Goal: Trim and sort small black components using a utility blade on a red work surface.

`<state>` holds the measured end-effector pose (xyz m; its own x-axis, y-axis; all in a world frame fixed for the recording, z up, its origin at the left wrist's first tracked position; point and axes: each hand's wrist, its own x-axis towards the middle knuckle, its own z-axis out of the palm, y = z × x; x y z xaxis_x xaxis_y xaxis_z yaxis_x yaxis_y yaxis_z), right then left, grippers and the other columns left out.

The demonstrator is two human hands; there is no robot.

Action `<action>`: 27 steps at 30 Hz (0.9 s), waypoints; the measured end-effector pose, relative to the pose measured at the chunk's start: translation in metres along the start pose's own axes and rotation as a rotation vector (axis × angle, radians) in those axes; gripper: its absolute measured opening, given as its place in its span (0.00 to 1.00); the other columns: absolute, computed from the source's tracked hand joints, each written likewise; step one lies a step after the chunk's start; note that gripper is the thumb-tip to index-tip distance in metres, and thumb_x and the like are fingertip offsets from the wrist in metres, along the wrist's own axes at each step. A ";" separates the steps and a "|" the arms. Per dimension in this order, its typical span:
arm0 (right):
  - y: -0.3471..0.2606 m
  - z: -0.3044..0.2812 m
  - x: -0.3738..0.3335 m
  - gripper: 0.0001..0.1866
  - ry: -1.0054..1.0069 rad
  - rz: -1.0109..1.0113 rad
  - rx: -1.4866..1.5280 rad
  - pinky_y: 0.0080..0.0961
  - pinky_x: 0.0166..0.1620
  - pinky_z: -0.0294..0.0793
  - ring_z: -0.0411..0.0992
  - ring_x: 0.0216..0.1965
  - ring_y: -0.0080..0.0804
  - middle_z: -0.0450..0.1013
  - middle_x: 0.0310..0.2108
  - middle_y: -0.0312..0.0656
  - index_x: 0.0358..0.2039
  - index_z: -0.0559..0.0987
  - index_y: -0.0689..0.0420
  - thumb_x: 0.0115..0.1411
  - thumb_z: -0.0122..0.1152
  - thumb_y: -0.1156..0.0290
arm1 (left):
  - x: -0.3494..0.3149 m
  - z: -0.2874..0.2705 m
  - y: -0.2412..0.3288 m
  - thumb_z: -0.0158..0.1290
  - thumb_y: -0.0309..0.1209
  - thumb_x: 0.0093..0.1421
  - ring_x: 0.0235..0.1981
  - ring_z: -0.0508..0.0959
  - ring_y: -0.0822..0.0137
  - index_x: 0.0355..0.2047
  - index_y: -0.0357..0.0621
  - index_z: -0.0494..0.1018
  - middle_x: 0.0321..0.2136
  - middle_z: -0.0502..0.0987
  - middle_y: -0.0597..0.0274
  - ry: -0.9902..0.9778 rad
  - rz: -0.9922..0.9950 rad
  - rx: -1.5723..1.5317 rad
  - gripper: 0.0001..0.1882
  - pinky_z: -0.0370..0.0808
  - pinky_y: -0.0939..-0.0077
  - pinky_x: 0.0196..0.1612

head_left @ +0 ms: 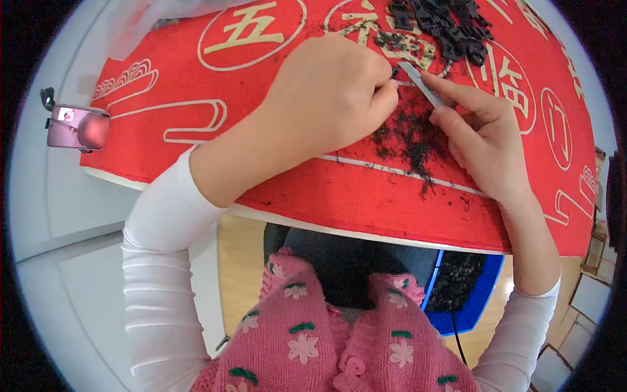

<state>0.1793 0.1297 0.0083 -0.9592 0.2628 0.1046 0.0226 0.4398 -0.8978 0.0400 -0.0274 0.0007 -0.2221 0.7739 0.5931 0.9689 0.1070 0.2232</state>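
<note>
The red mat (313, 196) with cream line patterns covers the desk (72, 189) and its near edge runs across the person's lap, bowed by the lens; pale bare desk shows only to the left, where a phone (77, 127) on a small stand sits just off the mat's left edge. Between the hands and the near edge the mat is open apart from a scatter of dark crumbs (408, 140) spreading down toward a cream stripe. At the far side a heap of small black pieces (450, 26) crowds the top of the mat, close above both hands. Below the desk edge a blue tray (467, 294) holding more black bits lies on the floor at the person's right. The left hand (330, 98) is curled tight, its grip pinched shut on something small and dark at the fingertips, too hidden to identify. The right hand (480, 140) holds a thin grey metal blade (421, 83), fingers closed along it, its tip slanting up-left to meet the left fingertips, directly above the crumbs.
</note>
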 end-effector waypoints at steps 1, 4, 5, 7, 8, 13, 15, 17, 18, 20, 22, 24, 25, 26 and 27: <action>0.000 0.000 0.000 0.18 0.016 -0.003 0.003 0.10 0.20 0.56 0.58 0.17 0.14 0.73 0.24 0.35 0.49 0.75 0.61 0.56 0.52 0.82 | -0.001 0.001 0.000 0.53 0.26 0.49 0.09 0.58 0.59 0.11 0.38 0.66 0.08 0.65 0.59 0.006 0.001 0.003 0.13 0.57 0.70 0.16; -0.001 0.001 -0.001 0.17 0.049 -0.014 0.010 0.13 0.23 0.61 0.61 0.20 0.18 0.77 0.29 0.39 0.45 0.78 0.63 0.53 0.54 0.81 | -0.001 0.001 0.001 0.53 0.26 0.49 0.09 0.60 0.58 0.11 0.38 0.67 0.09 0.66 0.58 0.022 0.006 0.014 0.13 0.58 0.69 0.16; 0.000 0.000 -0.001 0.17 0.045 -0.008 0.004 0.13 0.23 0.61 0.61 0.20 0.18 0.77 0.29 0.39 0.45 0.78 0.63 0.53 0.54 0.81 | -0.001 0.002 0.002 0.53 0.26 0.49 0.09 0.60 0.57 0.11 0.39 0.67 0.09 0.66 0.57 0.017 0.005 0.017 0.13 0.59 0.69 0.16; 0.001 0.000 -0.002 0.17 0.037 0.006 -0.008 0.14 0.23 0.61 0.61 0.21 0.18 0.77 0.29 0.39 0.45 0.78 0.63 0.53 0.53 0.81 | -0.002 0.003 0.003 0.53 0.27 0.50 0.10 0.62 0.57 0.11 0.39 0.67 0.10 0.67 0.57 0.008 0.001 0.022 0.12 0.60 0.69 0.17; 0.002 -0.001 -0.003 0.17 0.032 0.014 -0.015 0.14 0.23 0.62 0.62 0.21 0.18 0.77 0.29 0.40 0.45 0.78 0.63 0.53 0.53 0.81 | -0.002 0.003 0.003 0.53 0.27 0.50 0.10 0.62 0.56 0.12 0.39 0.67 0.10 0.68 0.56 0.004 -0.002 0.024 0.12 0.61 0.68 0.17; 0.002 0.000 -0.002 0.17 0.019 -0.034 -0.008 0.14 0.23 0.62 0.62 0.21 0.19 0.77 0.29 0.40 0.45 0.77 0.63 0.53 0.53 0.81 | -0.003 0.003 0.003 0.53 0.27 0.50 0.11 0.64 0.55 0.13 0.38 0.68 0.11 0.70 0.55 -0.003 0.000 0.040 0.12 0.62 0.67 0.18; 0.002 0.001 -0.002 0.17 0.020 -0.028 -0.014 0.14 0.23 0.62 0.62 0.21 0.19 0.76 0.29 0.40 0.45 0.77 0.64 0.53 0.53 0.81 | -0.002 0.003 0.003 0.53 0.27 0.51 0.12 0.65 0.55 0.13 0.38 0.68 0.12 0.70 0.55 -0.011 -0.003 0.044 0.12 0.62 0.67 0.18; 0.002 0.003 -0.002 0.17 0.022 -0.018 -0.025 0.14 0.23 0.62 0.62 0.21 0.20 0.76 0.29 0.41 0.45 0.77 0.64 0.53 0.53 0.81 | -0.002 0.002 0.004 0.53 0.28 0.51 0.12 0.65 0.54 0.13 0.38 0.68 0.12 0.70 0.55 -0.028 -0.011 0.054 0.12 0.63 0.67 0.19; 0.002 0.003 -0.002 0.17 0.023 -0.013 -0.030 0.14 0.23 0.62 0.62 0.21 0.20 0.76 0.28 0.41 0.45 0.77 0.64 0.53 0.53 0.81 | -0.002 0.002 0.004 0.53 0.28 0.51 0.12 0.65 0.54 0.13 0.38 0.68 0.13 0.71 0.54 -0.036 -0.014 0.059 0.12 0.63 0.67 0.19; 0.004 0.005 -0.002 0.17 0.033 -0.043 -0.048 0.14 0.23 0.62 0.62 0.21 0.20 0.76 0.28 0.41 0.45 0.77 0.64 0.53 0.53 0.81 | -0.002 0.002 0.004 0.53 0.28 0.51 0.12 0.65 0.54 0.13 0.38 0.68 0.13 0.70 0.54 -0.032 -0.020 0.047 0.12 0.63 0.67 0.19; 0.006 0.007 -0.001 0.17 0.052 -0.102 -0.081 0.15 0.23 0.62 0.62 0.20 0.21 0.75 0.28 0.41 0.45 0.77 0.65 0.53 0.52 0.81 | -0.003 0.001 0.005 0.53 0.28 0.52 0.12 0.65 0.53 0.13 0.38 0.68 0.13 0.70 0.54 -0.026 -0.033 0.024 0.13 0.63 0.66 0.19; 0.005 0.008 -0.001 0.17 0.063 -0.134 -0.097 0.15 0.23 0.62 0.62 0.20 0.21 0.75 0.27 0.41 0.45 0.77 0.65 0.53 0.52 0.82 | -0.003 0.002 0.005 0.52 0.28 0.52 0.12 0.65 0.53 0.13 0.38 0.67 0.13 0.70 0.54 -0.022 -0.036 0.014 0.13 0.63 0.66 0.19; 0.005 0.009 -0.001 0.17 0.061 -0.130 -0.094 0.15 0.23 0.61 0.62 0.20 0.21 0.75 0.27 0.41 0.45 0.77 0.66 0.53 0.52 0.82 | -0.003 0.002 0.005 0.52 0.28 0.52 0.12 0.65 0.53 0.13 0.38 0.67 0.13 0.70 0.54 -0.023 -0.033 0.013 0.13 0.63 0.66 0.19; 0.005 0.009 -0.002 0.17 0.059 -0.126 -0.091 0.15 0.22 0.61 0.61 0.19 0.21 0.75 0.27 0.41 0.45 0.77 0.66 0.53 0.52 0.82 | -0.003 0.003 0.005 0.52 0.28 0.52 0.12 0.65 0.53 0.13 0.38 0.67 0.13 0.70 0.54 -0.024 -0.029 0.013 0.13 0.63 0.66 0.19; 0.004 0.009 -0.002 0.17 0.057 -0.122 -0.087 0.15 0.22 0.61 0.61 0.19 0.21 0.74 0.27 0.41 0.44 0.77 0.67 0.53 0.52 0.82 | -0.004 0.003 0.006 0.52 0.28 0.52 0.12 0.65 0.53 0.13 0.38 0.67 0.13 0.70 0.54 -0.025 -0.026 0.012 0.13 0.63 0.66 0.19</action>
<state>0.1792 0.1233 0.0003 -0.9388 0.2501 0.2367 -0.0660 0.5438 -0.8366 0.0468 -0.0276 -0.0026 -0.2442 0.7863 0.5675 0.9642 0.1347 0.2283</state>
